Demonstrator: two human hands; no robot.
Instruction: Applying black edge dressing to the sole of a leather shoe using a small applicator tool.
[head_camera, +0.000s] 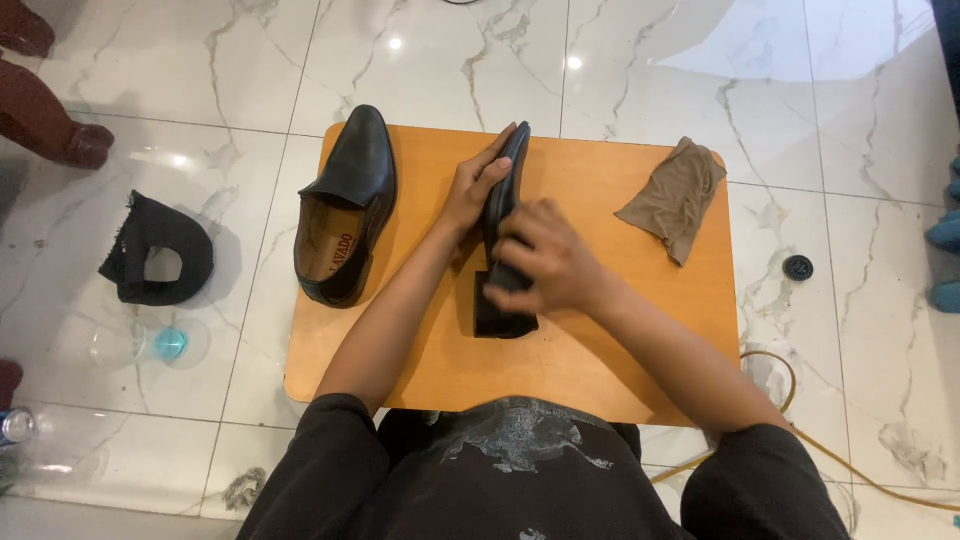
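Seemingly edgewise, black shoe (503, 210), toe away

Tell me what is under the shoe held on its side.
The orange board lies under the shoe, whose heel rests on it. The left hand and right hand cover its middle, hiding that contact.

On the board (600, 370), you have open wood along the near edge and between the held shoe (503, 235) and the cloth (675, 195) at far right. To the left, the second shoe (345, 210) blocks that side; only a narrow strip of wood runs between the two shoes. On the floor, a tin (797, 267) sits right of the board and a cable (800, 430) curves near right.
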